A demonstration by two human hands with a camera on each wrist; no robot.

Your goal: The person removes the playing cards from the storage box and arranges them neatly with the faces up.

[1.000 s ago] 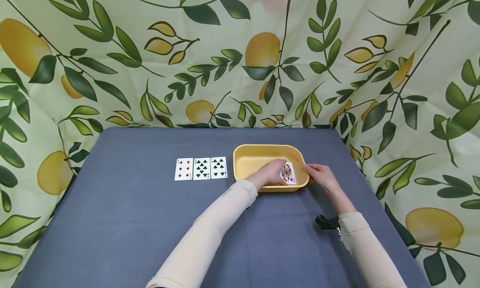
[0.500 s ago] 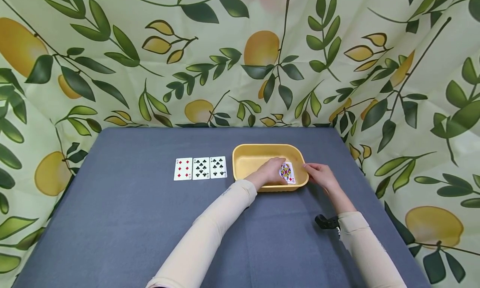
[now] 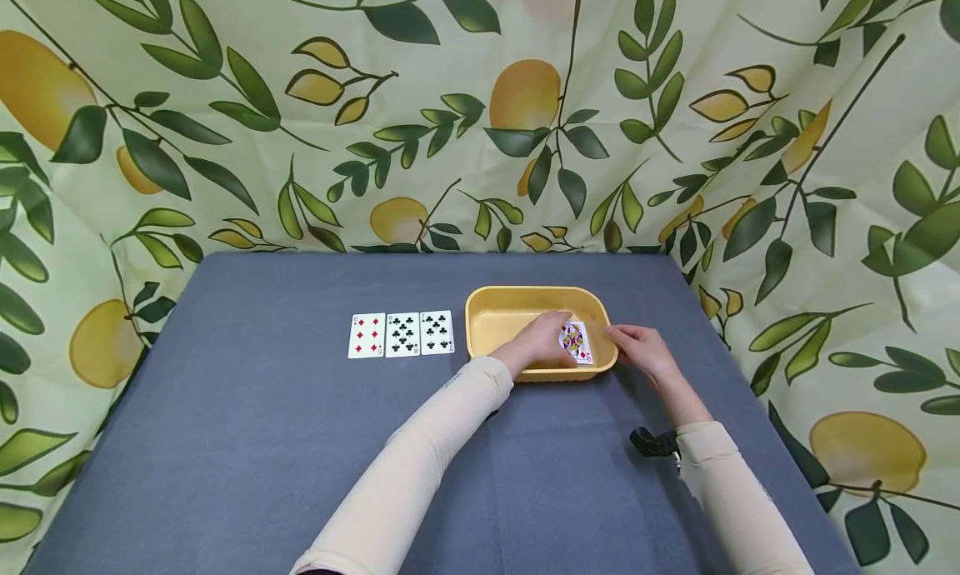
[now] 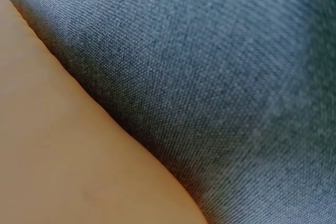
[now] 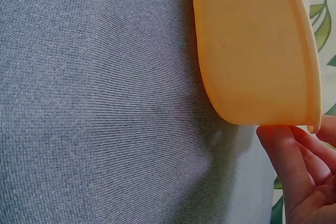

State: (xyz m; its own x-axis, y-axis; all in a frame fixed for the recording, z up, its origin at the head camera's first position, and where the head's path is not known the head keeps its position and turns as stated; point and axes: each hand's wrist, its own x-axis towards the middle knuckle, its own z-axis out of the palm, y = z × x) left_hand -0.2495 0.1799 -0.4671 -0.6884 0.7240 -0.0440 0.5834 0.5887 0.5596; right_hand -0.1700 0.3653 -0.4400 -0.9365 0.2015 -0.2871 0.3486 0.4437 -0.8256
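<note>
A shallow yellow plastic tray (image 3: 495,317) stands toward the far side of the table. Inside its right half, my left hand (image 3: 540,340) holds a face-up queen of diamonds playing card (image 3: 576,343) between thumb and fingers. Whether more cards lie beneath it, I cannot tell. At the tray's right end, my right hand (image 3: 643,348) pinches the rim; the right wrist view shows these fingers (image 5: 291,156) at the corner of the tray (image 5: 257,51). The left wrist view has only blue-grey cloth and a blurred tan surface, without the fingers.
Left of the tray, a six of diamonds (image 3: 367,336) and two club cards, one in the middle (image 3: 402,335) and one on the right (image 3: 437,333), lie face up in a row. Blue-grey cloth (image 3: 262,425) covers the table. A leaf-and-fruit patterned curtain (image 3: 450,100) surrounds its far end and sides.
Hardly anything differs. The head view shifts slightly, while both hands stay at the tray and the queen card remains in the left hand.
</note>
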